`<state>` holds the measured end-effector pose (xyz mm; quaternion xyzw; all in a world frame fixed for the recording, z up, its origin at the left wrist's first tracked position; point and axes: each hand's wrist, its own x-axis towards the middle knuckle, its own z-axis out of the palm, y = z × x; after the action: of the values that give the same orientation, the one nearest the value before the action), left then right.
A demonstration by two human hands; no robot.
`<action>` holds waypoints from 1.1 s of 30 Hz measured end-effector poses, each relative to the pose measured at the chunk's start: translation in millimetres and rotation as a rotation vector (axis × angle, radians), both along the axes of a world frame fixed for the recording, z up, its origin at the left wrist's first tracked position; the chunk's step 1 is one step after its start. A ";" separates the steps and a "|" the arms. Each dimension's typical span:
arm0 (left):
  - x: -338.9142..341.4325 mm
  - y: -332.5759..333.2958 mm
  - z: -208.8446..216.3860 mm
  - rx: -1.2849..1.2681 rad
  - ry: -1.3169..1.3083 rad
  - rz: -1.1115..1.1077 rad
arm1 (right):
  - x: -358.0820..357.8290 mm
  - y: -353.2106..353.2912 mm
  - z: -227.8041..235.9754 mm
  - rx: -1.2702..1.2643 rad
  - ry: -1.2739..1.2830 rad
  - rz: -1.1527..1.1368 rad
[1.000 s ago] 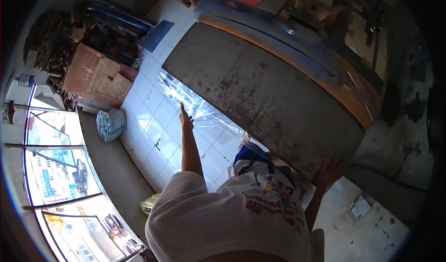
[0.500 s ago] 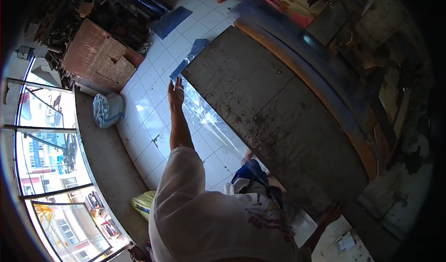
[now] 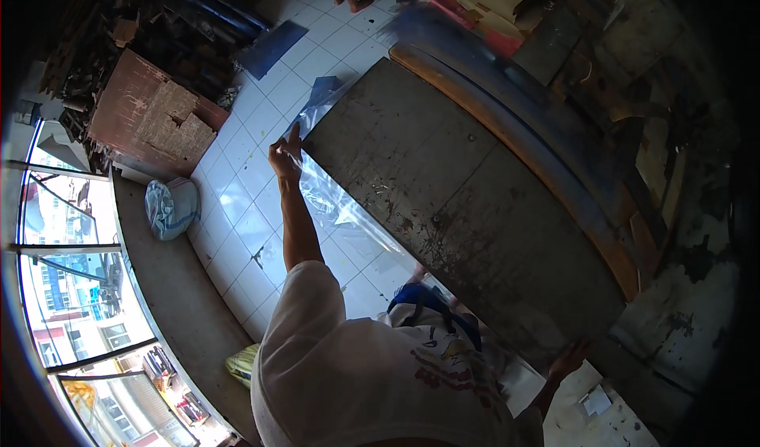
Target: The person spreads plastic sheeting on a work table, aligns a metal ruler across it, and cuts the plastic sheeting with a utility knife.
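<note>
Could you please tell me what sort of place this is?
It looks like a workshop: there is a long, scuffed dark table, clear plastic sheeting along its edge, and a heap of apparent scrap material.

A scuffed dark grey tabletop (image 3: 467,186) lies flat, slanting from upper left to lower right, crossed by a thin seam; clear plastic film (image 3: 342,207), creased and glossy, hangs loosely along its left long edge, reaching past the far-left corner

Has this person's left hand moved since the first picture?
Yes: the left hand has moved forward, closer to the leftmost corner of the dark tabletop.
</note>
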<state>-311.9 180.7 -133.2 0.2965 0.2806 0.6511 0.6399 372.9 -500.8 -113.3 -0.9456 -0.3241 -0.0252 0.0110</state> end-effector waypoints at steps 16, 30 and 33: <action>-0.9 56.2 62.1 -0.344 -0.391 0.016 | 5.7 0.0 -5.4 0.044 0.003 -0.016; -84.0 57.1 -27.2 -0.721 1.297 0.414 | 12.6 -0.6 -14.6 0.064 0.050 -0.039; 27.6 32.5 21.8 -0.017 1.832 0.577 | 8.5 -9.1 -18.2 0.096 0.043 -0.128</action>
<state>-284.3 213.1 -111.4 0.6050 0.7387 0.2968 -0.0107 381.4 -509.9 -131.5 -0.9631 -0.2610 -0.0211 0.0617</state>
